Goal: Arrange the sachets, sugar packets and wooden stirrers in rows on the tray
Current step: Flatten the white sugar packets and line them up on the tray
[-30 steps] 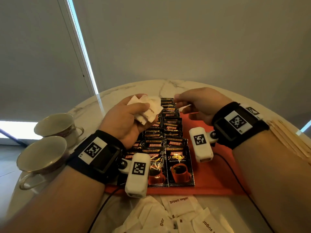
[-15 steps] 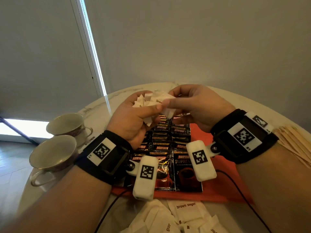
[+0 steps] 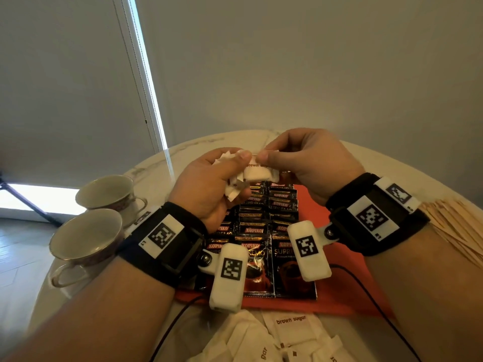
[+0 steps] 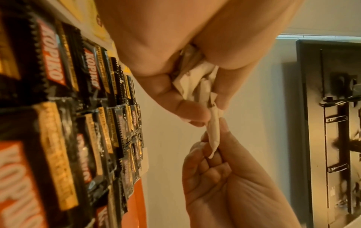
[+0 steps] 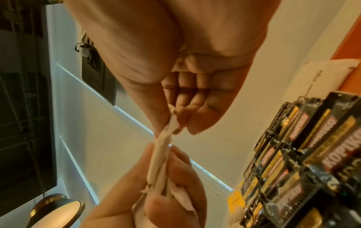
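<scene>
Holding a bunch of white sugar packets (image 3: pixel 232 189) in our left hand (image 3: pixel 209 184), we pinch one (marked "brown sugar") with our right hand (image 3: pixel 308 160).

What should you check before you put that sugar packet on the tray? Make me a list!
1. One packet only pulled out: the right hand pinches a single brown sugar packet. Ok.
2. Left hand has a firm grip on the bunch of packets. Ok.
3. Packet free of the left thumb: both hands touch it. Not ok.
4. Bare orange tray right of the coffee sachets. Ok.
5. Start of the sugar row at the tray's far end: hidden by the hands. Cannot tell.
</scene>
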